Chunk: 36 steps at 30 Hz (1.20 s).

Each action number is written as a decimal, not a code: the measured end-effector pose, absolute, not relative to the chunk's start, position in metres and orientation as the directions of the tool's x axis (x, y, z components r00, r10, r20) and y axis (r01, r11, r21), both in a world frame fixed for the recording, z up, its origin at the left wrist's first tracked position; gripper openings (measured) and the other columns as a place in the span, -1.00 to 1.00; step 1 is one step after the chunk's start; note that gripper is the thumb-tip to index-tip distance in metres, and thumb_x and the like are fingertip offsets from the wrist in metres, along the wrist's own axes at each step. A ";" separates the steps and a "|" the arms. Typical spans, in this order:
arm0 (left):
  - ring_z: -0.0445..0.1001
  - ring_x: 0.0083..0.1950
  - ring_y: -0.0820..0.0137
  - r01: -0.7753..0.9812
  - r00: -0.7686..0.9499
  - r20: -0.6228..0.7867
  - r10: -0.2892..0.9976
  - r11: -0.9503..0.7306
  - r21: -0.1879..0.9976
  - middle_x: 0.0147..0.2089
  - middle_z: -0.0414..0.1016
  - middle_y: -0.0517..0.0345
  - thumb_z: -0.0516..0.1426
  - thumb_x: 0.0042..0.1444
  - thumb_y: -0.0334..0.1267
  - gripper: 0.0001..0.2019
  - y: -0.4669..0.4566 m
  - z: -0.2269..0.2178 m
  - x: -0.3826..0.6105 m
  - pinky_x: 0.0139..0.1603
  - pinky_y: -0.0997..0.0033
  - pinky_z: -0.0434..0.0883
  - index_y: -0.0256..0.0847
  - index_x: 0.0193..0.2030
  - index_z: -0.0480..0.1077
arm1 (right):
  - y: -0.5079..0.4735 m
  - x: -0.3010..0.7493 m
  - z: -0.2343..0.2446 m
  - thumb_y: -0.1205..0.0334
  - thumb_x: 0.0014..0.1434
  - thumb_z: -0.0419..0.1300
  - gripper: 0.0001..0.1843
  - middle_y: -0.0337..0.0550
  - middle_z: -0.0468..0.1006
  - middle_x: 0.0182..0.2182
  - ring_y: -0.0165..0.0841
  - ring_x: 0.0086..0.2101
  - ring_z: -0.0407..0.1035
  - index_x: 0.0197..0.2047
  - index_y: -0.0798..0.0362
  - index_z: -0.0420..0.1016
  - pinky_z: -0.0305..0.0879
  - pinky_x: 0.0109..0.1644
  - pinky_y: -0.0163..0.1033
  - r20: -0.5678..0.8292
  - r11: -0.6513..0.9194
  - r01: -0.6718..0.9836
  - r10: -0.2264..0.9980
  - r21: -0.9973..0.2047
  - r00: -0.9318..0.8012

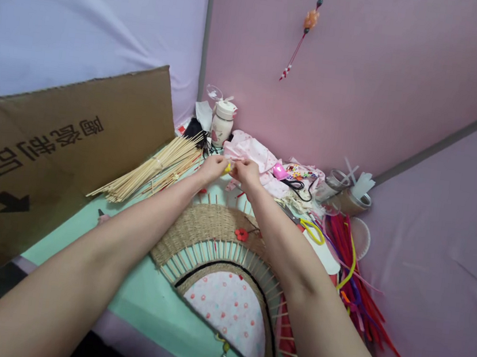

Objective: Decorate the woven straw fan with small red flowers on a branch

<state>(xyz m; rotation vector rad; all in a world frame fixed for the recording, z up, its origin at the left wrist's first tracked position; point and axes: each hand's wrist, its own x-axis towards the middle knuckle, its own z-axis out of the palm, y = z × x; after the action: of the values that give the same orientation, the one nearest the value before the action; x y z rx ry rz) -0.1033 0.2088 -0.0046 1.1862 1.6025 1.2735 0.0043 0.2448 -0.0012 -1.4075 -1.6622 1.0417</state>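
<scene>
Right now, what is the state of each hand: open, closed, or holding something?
Left hand: closed, pinching a small yellow piece.
Right hand: closed, pinching the same piece from the other side.

A mint-green table top (pixel 140 300) carries a half-round woven straw fan frame with thin bamboo ribs (pixel 210 230) at its middle. A bundle of pale bamboo sticks (pixel 152 171) lies to the left. Red and purple pipe cleaners (pixel 352 273) and yellow-handled scissors (pixel 313 232) lie to the right. At the back are a crumpled pink cloth (pixel 254 152) and what looks like a white flask (pixel 223 121).
</scene>
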 end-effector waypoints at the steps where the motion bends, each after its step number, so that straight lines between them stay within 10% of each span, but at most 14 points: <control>1: 0.16 -0.39 0.43 0.241 -0.286 0.014 0.958 0.058 0.969 -0.60 0.16 0.27 0.10 -0.07 -0.34 -0.76 0.207 -0.004 -0.105 -0.37 0.46 0.07 -0.19 -0.68 0.16 | 0.244 0.007 0.000 0.39 0.05 0.07 -0.86 -0.31 0.36 -0.58 -0.41 -0.45 0.40 -0.49 0.01 0.21 0.39 -0.30 -0.30 0.039 0.098 0.419 0.988 -0.903 -0.147; 9: 0.35 -0.16 0.30 0.420 -0.277 0.137 0.951 -0.009 0.908 -0.34 0.41 0.13 0.22 -0.08 -0.18 -0.83 0.198 0.000 -0.112 -0.16 0.41 0.25 -0.22 -0.37 0.41 | 0.238 0.027 0.018 0.30 0.08 0.07 -0.96 -0.19 0.45 -0.46 -0.28 -0.35 0.37 -0.40 0.02 0.31 0.24 -0.19 -0.21 0.327 0.399 0.732 0.911 -0.552 -0.250; 13: 0.24 0.23 0.15 0.501 -0.183 0.288 0.940 -0.163 0.850 0.22 0.28 -0.14 0.41 -0.41 -0.26 -0.11 0.197 -0.010 -0.107 0.19 0.27 0.21 -0.25 0.18 0.25 | 0.234 0.031 0.021 0.29 0.10 0.05 -0.95 -0.25 0.46 -0.46 -0.36 -0.42 0.34 -0.38 0.01 0.31 0.19 -0.28 -0.28 0.329 0.443 0.663 0.896 -0.603 -0.299; 19: 0.43 -0.04 0.27 0.594 -0.074 0.321 0.944 -0.217 0.775 -0.10 0.52 0.08 0.22 -0.03 -0.31 -0.66 0.196 -0.012 -0.102 0.03 0.38 0.29 -0.19 -0.04 0.46 | 0.221 0.043 0.025 0.28 0.17 0.02 -0.90 -0.23 0.44 -0.44 -0.34 -0.39 0.30 -0.36 0.01 0.33 0.16 -0.27 -0.27 0.435 0.567 0.670 0.816 -0.479 -0.380; 27: 0.44 -0.07 0.26 0.611 -0.088 0.328 0.941 -0.209 0.764 -0.12 0.55 0.08 0.22 -0.05 -0.36 -0.67 0.196 -0.011 -0.096 -0.01 0.38 0.30 -0.20 -0.07 0.49 | 0.222 0.049 0.021 0.40 0.14 0.08 -0.78 -0.05 0.49 -0.12 -0.21 -0.05 0.34 -0.35 0.03 0.55 0.23 0.09 -0.10 0.543 0.677 0.600 0.722 -0.425 -0.430; 36: 0.45 0.03 0.24 0.631 0.044 0.361 0.932 -0.306 0.713 0.00 0.56 0.09 0.18 0.00 -0.34 -0.74 0.195 -0.007 -0.091 0.05 0.39 0.29 -0.13 -0.12 0.53 | 0.226 0.048 0.019 0.35 0.05 0.22 -0.90 -0.06 0.49 -0.02 -0.36 -0.28 0.43 -0.34 0.06 0.57 0.35 -0.02 -0.19 0.428 0.607 0.560 0.794 -0.564 -0.431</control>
<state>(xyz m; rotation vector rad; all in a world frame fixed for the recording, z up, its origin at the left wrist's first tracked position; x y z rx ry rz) -0.0908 0.1952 -0.0067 1.9688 1.5765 1.1446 0.0481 0.2258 0.0186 -1.0625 -2.1536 0.4448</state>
